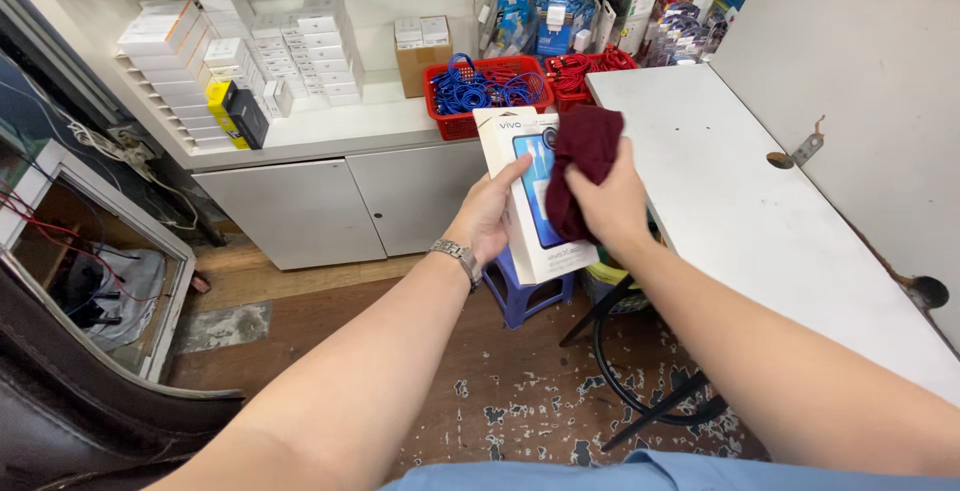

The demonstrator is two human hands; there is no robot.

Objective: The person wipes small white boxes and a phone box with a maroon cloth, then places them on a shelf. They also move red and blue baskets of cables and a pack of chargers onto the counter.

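Left hand: my left hand [492,213] has the white phone box [530,201] clamped from its left long edge, thumb across the front, fingers hidden behind it.
Right hand: my right hand [610,201] is closed on a dark red cloth [583,156], bunched up and pressed flat against the box front.
Where the box is: up in the air in front of me, between both hands, over the floor and just left of the white table [760,211].
Long axis: the box runs top to bottom, leaning slightly left at the top; its face is turned toward me.
Cloth on box: it covers the right half of the front, from near the top edge down past the middle; the blue picture on the face shows just left of it.
Which hand is nearer: both touch the box, left as the holder, right only through the cloth.
Which way from the grip: the uncovered face lies left of and below my right hand, so bare box surface sits toward my left thumb and the bottom edge.
Edges: the table's near edge is close beside my right forearm; the box's lower right corner hangs near it, not touching as far as I can tell.
Open room: free air to the left and below, down to the blue plastic stool [527,296] under the box.
Behind: red basket of blue cables [485,86] on the white counter [340,126], well apart from my hands.
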